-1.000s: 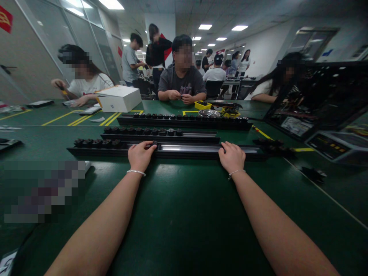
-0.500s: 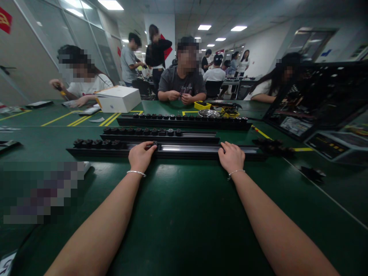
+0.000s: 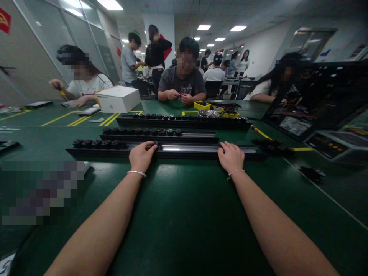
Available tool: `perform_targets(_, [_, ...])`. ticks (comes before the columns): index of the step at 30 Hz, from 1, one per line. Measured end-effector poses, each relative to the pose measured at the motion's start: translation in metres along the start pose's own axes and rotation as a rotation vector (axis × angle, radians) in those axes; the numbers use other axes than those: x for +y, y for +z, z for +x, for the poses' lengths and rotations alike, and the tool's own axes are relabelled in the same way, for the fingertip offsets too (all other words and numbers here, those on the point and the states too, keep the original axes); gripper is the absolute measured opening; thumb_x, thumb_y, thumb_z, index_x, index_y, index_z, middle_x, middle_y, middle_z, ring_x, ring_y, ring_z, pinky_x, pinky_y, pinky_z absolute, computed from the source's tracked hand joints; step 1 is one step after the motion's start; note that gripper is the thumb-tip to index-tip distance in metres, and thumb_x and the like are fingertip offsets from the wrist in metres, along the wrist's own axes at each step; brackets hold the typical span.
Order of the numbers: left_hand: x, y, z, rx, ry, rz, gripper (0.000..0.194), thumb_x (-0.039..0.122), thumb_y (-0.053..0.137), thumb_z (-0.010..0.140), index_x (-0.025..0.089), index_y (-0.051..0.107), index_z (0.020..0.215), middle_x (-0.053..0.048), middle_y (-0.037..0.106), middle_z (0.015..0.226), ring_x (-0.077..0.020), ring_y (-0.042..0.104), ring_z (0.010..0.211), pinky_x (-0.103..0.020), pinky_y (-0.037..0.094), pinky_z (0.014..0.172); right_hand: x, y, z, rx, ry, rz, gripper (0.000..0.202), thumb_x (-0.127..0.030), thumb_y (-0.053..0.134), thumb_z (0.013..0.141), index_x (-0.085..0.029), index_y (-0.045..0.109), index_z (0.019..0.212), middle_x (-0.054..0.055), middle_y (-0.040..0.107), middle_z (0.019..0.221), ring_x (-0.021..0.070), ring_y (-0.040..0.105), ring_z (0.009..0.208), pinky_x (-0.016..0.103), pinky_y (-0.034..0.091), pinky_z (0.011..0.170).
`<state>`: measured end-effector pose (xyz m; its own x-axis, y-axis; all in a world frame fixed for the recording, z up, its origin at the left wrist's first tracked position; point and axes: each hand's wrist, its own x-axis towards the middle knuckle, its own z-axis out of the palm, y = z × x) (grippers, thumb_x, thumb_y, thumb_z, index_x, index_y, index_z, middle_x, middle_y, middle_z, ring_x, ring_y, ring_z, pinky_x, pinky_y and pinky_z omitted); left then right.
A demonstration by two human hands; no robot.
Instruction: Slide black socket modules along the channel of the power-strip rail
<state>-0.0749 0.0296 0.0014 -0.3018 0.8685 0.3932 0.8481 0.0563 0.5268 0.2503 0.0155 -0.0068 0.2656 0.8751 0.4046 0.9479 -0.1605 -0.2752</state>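
Observation:
The nearest long black rail [image 3: 186, 154] lies crosswise on the green table, with several dark round parts [image 3: 96, 143] along its left end. Over the rail's left half, my left hand [image 3: 141, 156] pinches a small black part [image 3: 155, 144] between thumb and fingertips, inside the channel. My right hand [image 3: 231, 156] rests on the rail's right half, its fingers bent over the edge; whether it grips the rail firmly is hard to tell. Behind stand a second rail [image 3: 198, 138] and a third rail [image 3: 184, 122], both bearing several dark parts.
Dark parts [image 3: 273, 145] lie in a heap by the rail's right end, near a boxy device [image 3: 339, 147] and a large black frame [image 3: 304, 96]. A white box [image 3: 118, 99] and yellow trays [image 3: 202, 105] stand farther back. People sit across the table.
The person across the table has lowered their head slightly. Both my hands stay almost where they were on the rail.

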Motion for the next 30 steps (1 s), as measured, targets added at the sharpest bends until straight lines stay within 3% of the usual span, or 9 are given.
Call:
perform_targets(15, [-0.0002, 0.0016, -0.0003, -0.015, 0.074, -0.034, 0.035, 0.047, 0.054, 0.079, 0.027, 0.067, 0.104, 0.0, 0.072, 0.094, -0.0187, 0.065, 0.087, -0.029, 0.046, 0.082, -0.0002, -0.0012, -0.0003, -0.019, 0.003, 0.003, 0.048, -0.036, 0.029, 0.09, -0.02, 0.057, 0.125, 0.003, 0.051, 0.135, 0.0233, 0.04, 0.124, 0.044, 0.028, 0.102])
perform_targets(19, [0.002, 0.0028, -0.002, 0.045, 0.143, 0.072, 0.041, 0.046, 0.044, 0.085, 0.02, 0.062, 0.111, -0.006, 0.069, 0.105, -0.024, 0.061, 0.099, -0.036, 0.042, 0.089, -0.0006, -0.0016, -0.0003, -0.022, 0.005, 0.005, 0.047, -0.035, 0.03, 0.089, -0.02, 0.057, 0.125, 0.004, 0.052, 0.135, 0.0237, 0.04, 0.125, 0.044, 0.029, 0.102])
perform_targets(24, [0.0024, 0.0035, -0.0041, 0.011, 0.099, 0.283, 0.043, 0.037, 0.03, 0.089, 0.016, 0.068, 0.093, -0.013, 0.068, 0.103, -0.0286, 0.058, 0.103, -0.045, 0.034, 0.098, -0.0003, -0.0008, -0.0004, -0.007, 0.002, 0.012, 0.046, -0.034, 0.032, 0.089, -0.02, 0.058, 0.124, 0.004, 0.052, 0.134, 0.0237, 0.041, 0.124, 0.044, 0.029, 0.101])
perform_targets(30, [-0.001, 0.0055, -0.0022, 0.01, 0.086, 0.279, 0.045, 0.035, 0.028, 0.089, 0.017, 0.069, 0.089, -0.013, 0.069, 0.101, -0.0277, 0.057, 0.103, -0.045, 0.031, 0.1, 0.0003, 0.0016, -0.0003, 0.017, -0.003, 0.021, 0.046, -0.034, 0.033, 0.088, -0.02, 0.059, 0.122, 0.005, 0.054, 0.132, 0.024, 0.041, 0.123, 0.045, 0.03, 0.101])
